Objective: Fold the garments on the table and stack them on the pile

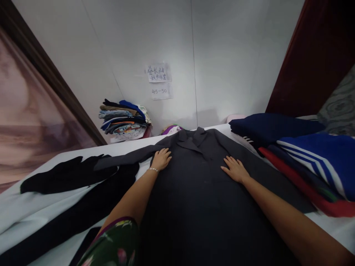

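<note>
A dark grey coat lies spread out, front up, with its collar toward the wall and its lower part running toward me. My left hand rests flat on the coat near the left armhole, fingers spread. On the right side of the chest my right hand also lies flat with fingers apart. Neither hand grips the cloth. One coat sleeve stretches out to the left over a black garment; the other slants down to the right, partly behind my right forearm.
A folded clothes stack stands at the back left. To the right lie a navy garment, a blue garment with white stripes and a red one. Handwritten paper signs hang on the wall behind the white table.
</note>
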The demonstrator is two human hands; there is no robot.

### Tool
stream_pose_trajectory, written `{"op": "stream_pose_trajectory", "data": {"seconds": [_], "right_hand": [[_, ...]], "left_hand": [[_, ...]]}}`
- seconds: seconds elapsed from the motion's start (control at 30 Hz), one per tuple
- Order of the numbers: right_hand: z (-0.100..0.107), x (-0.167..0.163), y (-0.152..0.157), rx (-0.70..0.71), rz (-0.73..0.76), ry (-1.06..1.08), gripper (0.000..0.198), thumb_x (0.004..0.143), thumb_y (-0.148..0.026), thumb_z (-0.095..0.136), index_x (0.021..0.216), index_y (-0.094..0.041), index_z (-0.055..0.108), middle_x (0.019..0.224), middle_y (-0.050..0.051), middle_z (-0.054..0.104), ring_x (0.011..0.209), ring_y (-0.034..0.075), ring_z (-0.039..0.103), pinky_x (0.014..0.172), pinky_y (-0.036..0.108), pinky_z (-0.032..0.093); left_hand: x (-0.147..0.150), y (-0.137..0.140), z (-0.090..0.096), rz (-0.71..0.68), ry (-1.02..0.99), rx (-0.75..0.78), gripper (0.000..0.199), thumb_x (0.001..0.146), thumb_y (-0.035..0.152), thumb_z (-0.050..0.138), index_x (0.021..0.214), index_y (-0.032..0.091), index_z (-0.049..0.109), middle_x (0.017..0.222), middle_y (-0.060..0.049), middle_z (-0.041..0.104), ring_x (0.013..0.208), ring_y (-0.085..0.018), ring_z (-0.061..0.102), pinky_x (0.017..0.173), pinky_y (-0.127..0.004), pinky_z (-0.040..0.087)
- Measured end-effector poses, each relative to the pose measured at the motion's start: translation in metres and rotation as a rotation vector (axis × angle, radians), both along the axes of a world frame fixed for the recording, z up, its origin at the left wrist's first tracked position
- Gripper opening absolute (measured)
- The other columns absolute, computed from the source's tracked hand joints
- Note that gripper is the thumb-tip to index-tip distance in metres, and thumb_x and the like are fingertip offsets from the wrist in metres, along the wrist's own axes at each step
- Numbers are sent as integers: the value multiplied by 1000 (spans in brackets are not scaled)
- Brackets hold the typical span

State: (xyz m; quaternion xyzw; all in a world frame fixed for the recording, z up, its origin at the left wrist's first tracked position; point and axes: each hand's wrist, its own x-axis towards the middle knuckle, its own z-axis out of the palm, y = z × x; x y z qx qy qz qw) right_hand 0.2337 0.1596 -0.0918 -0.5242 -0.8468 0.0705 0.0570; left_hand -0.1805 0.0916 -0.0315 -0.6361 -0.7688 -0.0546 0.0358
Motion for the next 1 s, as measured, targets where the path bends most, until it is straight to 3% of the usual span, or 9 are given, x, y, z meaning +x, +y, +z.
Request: {"op": "stream_pose_trajectory", "data": {"seconds": [0.07, 0.17, 0.3, 0.53, 0.67, 0.77, 1.0], "right_hand": [[-2, 1, 1, 8, -5, -3, 70, 92, -60, 27, 145, -16, 38, 156, 11, 28, 145, 27, 20, 116, 48, 15], [-4, 2, 1, 16, -8, 12, 69, 92, -61, 28, 145, -19, 39, 156, 10, 29, 145, 26, 20, 116, 48, 15], [-3, 2, 0, 16, -10, 31, 68, 91, -61, 29, 144, -20, 40, 155, 9, 30, 145, 25, 20, 116, 48, 15], [7, -1, -4, -11, -26, -20, 69, 92, -60, 26, 146, -17, 38, 156, 9, 26, 145, 25, 18, 117, 46, 15], [12, -2, -5, -18, -25, -41, 70, 93, -60, 24, 147, -16, 36, 157, 10, 25, 146, 24, 17, 117, 45, 14], [13, -3, -5, -22, -30, -53, 71, 93, -60, 23, 147, -15, 34, 157, 9, 24, 146, 24, 17, 117, 45, 13], [21, -6, -7, -57, -34, -59, 70, 95, -59, 22, 149, -16, 30, 158, 8, 20, 147, 24, 12, 117, 44, 9]], "left_hand": [[-1, 13, -5, 33, -3, -18, 51, 90, 49, 42, 137, 31, 49, 154, -1, 34, 145, -27, 19, 116, -49, 17], [-12, 26, -14, 204, -40, -73, 64, 91, 57, 31, 143, 21, 42, 155, -13, 30, 144, -34, 21, 109, -64, 20], [-28, 31, -25, 292, -73, -122, 71, 90, 61, 24, 146, 19, 36, 156, -15, 26, 143, -34, 22, 108, -65, 22], [-22, 20, -22, 233, -64, -103, 75, 89, 63, 27, 148, 17, 32, 158, -13, 22, 145, -33, 17, 110, -63, 20], [4, 4, -26, 50, 19, -40, 69, 91, 59, 29, 147, 20, 34, 158, -11, 22, 146, -32, 12, 112, -61, 14], [27, -5, -32, -61, -7, -104, 67, 91, 60, 29, 147, 24, 35, 158, -8, 23, 146, -31, 14, 113, -60, 14], [42, -3, -31, -40, -86, -176, 67, 90, 61, 27, 148, 28, 33, 158, -6, 23, 145, -31, 16, 112, -60, 16]]}}
